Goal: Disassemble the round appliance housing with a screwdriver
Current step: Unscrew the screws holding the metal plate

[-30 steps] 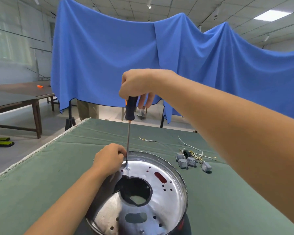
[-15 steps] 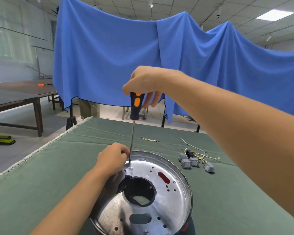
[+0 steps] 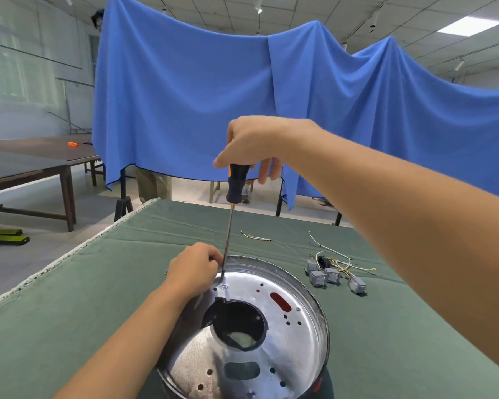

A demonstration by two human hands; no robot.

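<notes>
At the bottom centre of the frame we see the round metal housing (image 3: 271, 335) resting on the green cloth (image 3: 69, 298). Our left hand (image 3: 193, 269), fingers curled, pinches the shaft low down at the housing's far rim. Higher up, our right hand (image 3: 251, 145) grips the handle of the upright screwdriver (image 3: 236, 182). To the right lie wires and small grey parts (image 3: 332, 273). Behind hangs a blue sheet (image 3: 185, 96).
</notes>
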